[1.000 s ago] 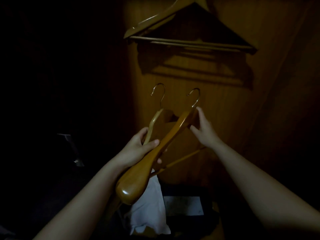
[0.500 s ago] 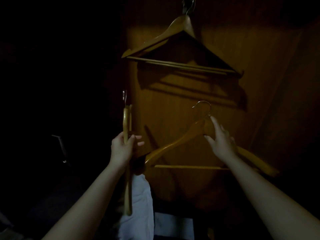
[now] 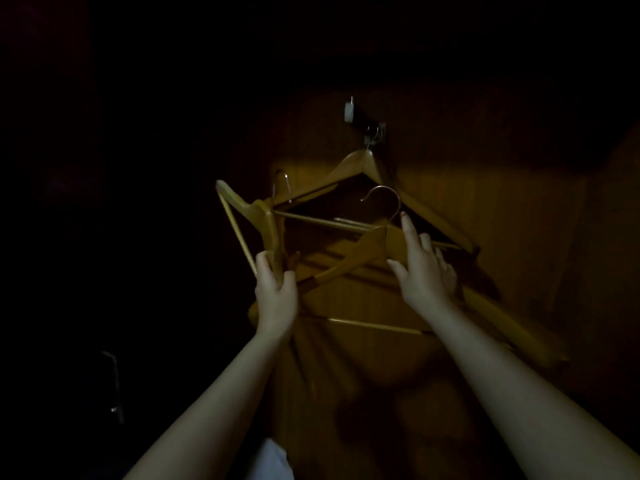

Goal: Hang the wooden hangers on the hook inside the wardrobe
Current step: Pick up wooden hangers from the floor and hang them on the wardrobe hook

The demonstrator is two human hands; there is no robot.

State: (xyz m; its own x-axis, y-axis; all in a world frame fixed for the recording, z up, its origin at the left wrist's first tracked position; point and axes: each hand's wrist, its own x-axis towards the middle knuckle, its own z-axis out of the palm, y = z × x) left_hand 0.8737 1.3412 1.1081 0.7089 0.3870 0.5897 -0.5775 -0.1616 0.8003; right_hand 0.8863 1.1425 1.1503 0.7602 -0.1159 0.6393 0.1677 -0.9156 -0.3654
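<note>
Beneath the wardrobe hook (image 3: 360,119), already bearing a hung hanger (image 3: 341,169), the right hand (image 3: 424,275) grips a second hanger (image 3: 346,259); the left hand (image 3: 277,289) apparently clutches a third hanger (image 3: 266,220). Poor light could make either wire miss and snag.

Forearms bare; left hand (image 3: 277,296) bare; right hand (image 3: 424,275) bare, forefinger nail reddish.

Dim wardrobe interior, home bedroom likely: wood-panel back wall (image 3: 467,209), wall hook (image 3: 372,128) carrying wooden hangers (image 3: 349,164).
</note>
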